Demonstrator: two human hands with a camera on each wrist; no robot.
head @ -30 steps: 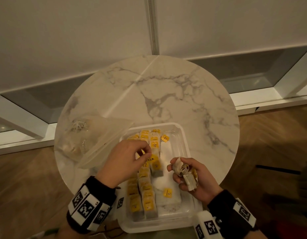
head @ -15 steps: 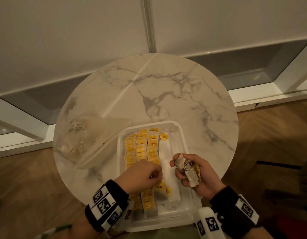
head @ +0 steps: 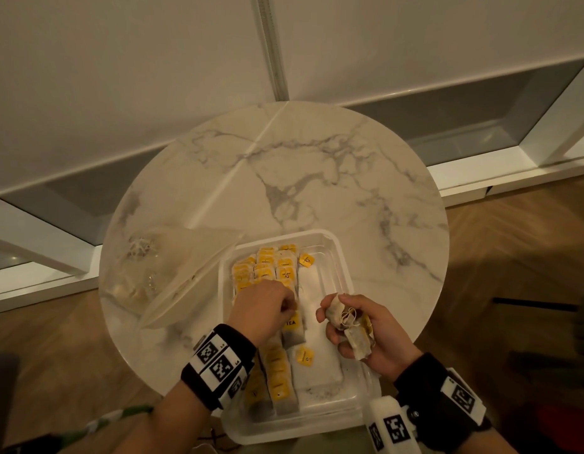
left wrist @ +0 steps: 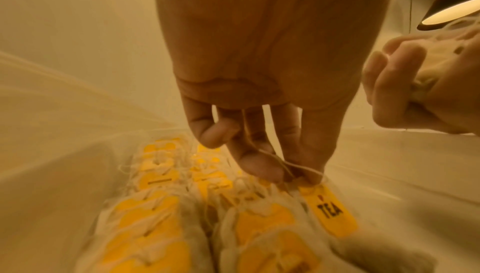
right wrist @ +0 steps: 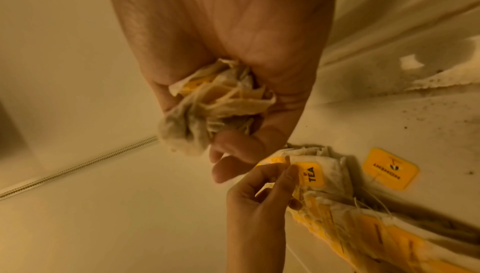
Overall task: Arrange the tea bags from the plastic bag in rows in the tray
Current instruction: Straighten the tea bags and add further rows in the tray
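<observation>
On the round white marble worktop [head: 316, 165], a clear rectangular plastic tray [head: 333, 247] holds rows of pale paper tea bags with yellow tags [head: 277, 371]. The left hand [head: 261, 306] reaches into the tray, thumb and forefinger pinching the string at the top of a tea bag tagged "TEA" [left wrist: 330, 211] at the edge of a row. The right hand [head: 366, 332] waits over the tray's right side, fingers curled round a crumpled bunch of tea bags [right wrist: 207, 109]. A clear, floppy plastic bag [head: 166, 273] lies just left of the tray, a few bags inside.

These bags look light, soft and easily torn, with strings apt to tangle; the stiff paper top or tag seems the safest hold.

Only the left wrist view shows the string pinch; only the right wrist view shows a loose tag reading "MOMENT" [right wrist: 389, 168] and tea dust on the tray floor.
</observation>
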